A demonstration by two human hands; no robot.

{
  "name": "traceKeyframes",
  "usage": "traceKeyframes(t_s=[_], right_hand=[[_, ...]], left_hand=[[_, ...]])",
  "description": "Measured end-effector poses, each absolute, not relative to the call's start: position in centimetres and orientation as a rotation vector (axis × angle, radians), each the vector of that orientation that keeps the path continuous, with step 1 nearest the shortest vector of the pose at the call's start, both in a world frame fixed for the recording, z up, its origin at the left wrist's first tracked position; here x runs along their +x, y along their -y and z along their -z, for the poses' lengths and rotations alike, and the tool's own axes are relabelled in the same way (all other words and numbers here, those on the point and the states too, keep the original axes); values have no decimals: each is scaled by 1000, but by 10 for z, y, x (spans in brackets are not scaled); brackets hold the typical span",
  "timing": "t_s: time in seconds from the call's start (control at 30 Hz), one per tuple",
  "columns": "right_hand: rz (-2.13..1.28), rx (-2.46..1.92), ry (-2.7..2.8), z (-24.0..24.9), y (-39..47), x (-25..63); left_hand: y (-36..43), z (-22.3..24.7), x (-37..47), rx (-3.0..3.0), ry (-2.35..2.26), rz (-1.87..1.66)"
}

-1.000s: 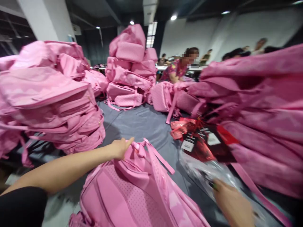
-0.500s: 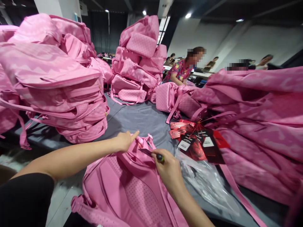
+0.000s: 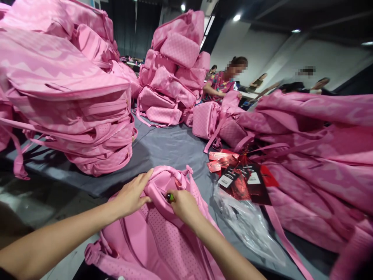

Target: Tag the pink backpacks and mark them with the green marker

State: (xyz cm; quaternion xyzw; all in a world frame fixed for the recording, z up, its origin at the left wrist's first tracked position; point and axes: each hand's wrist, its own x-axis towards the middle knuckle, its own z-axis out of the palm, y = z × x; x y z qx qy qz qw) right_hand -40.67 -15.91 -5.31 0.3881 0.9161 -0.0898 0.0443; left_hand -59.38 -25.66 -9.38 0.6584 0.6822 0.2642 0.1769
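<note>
A pink backpack (image 3: 175,233) lies in front of me with its perforated back padding facing up. My left hand (image 3: 132,196) grips the edge of its upper part, thumb and fingers on either side of the folded fabric. My right hand (image 3: 185,206) is closed around a tool with a black and green handle (image 3: 169,197), just right of the left hand and close against the bag's top opening. The tool's blade is hidden by the fabric. A padded shoulder strap (image 3: 113,258) of the bag hangs at the lower left.
Pink backpacks are stacked at left (image 3: 72,105) and right (image 3: 314,163), with a bag pile (image 3: 177,74) at the back. Hang tags (image 3: 241,179) and a clear plastic bag (image 3: 250,229) lie on the grey tablecloth (image 3: 163,147). A person (image 3: 218,83) stands across the table.
My left hand has gone from a pointing finger to gripping the backpack's edge, raising it. My right hand moved left with the tool, whose blade has gone out of sight.
</note>
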Motion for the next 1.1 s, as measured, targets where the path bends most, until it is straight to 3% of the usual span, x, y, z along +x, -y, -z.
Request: traceKeyframes(t_s=[0.37,0.6,0.67,0.9,1.1], right_hand=[[198,1157,-2757,40,162,-421],[639,1028,-2990,54,151,-443],[506,940,-3037,56,150,-442],[-439,526,-2964,86,125,-364],[-789,378,-3046,121,101,-304]], left_hand=[[252,105,-594,1882,-1892,-906],[249,106,-596,1830,-1860,-875],[249,105,-597,1839,-1849,-869],[254,95,-596,1827,-1825,-884],[256,92,-594,1832,-1819,-875]])
